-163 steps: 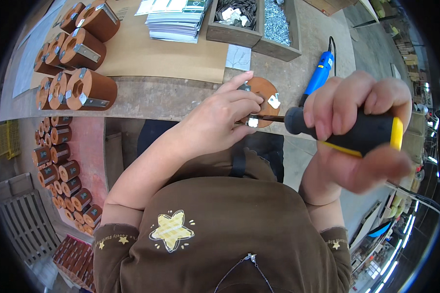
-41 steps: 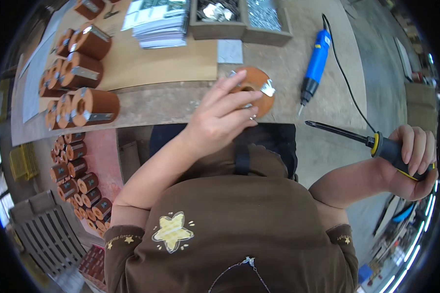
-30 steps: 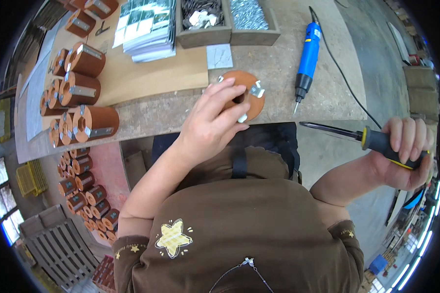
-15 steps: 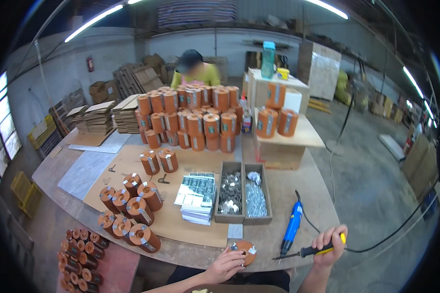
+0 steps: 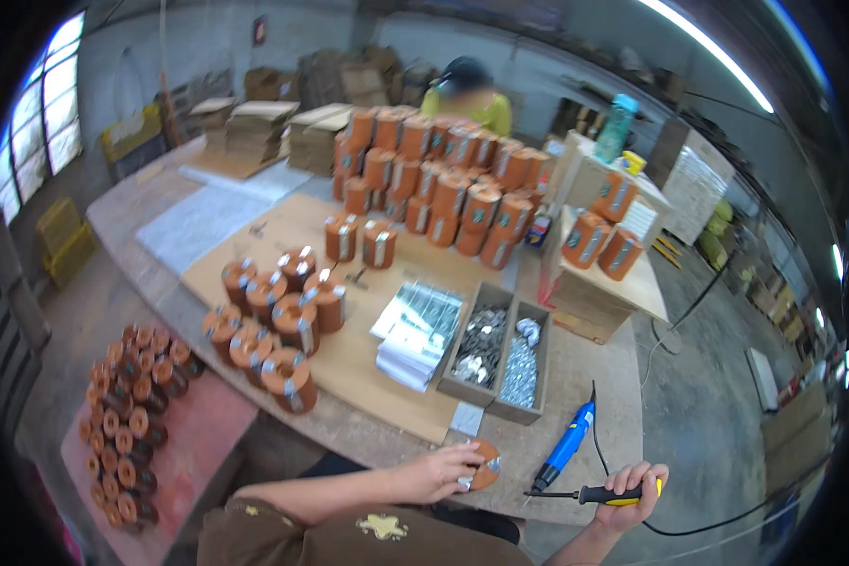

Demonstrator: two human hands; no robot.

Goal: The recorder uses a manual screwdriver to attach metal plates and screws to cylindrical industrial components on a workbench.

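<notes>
1. While my right hand [image 5: 635, 491] wraps its fingers round the black and yellow handle of a screwdriver [image 5: 602, 494], my left hand [image 5: 439, 474] lies over the near end of a terracotta-coloured cylinder [image 5: 488, 472]; I cannot tell whether its fingers pinch or only rest there.
2. That cylinder is at the near edge of the bench [image 5: 618, 382], partly covered by my fingers, with pale metal bits showing on its face.
3. My screwdriver points left, its tip by the nose of a blue power screwdriver [image 5: 568, 443]; I cannot tell whether they touch.
4. Beyond my left hand, two narrow boxes stand side by side: the left box [image 5: 462, 390] has dark and silvery metal pieces in it, the right box [image 5: 514, 413] small silvery hardware.
5. Left of them, a stack of printed sheets [image 5: 420, 330] lies on brown cardboard [image 5: 377, 396], with a cluster of upright cylinders [image 5: 292, 325] farther left.
6. More cylinders [image 5: 149, 424] crowd a low reddish board [image 5: 198, 448] to my left.
7. Across the bench, a co-worker [image 5: 492, 113] in yellow-green is behind a tall stack of cylinders [image 5: 448, 189].
</notes>
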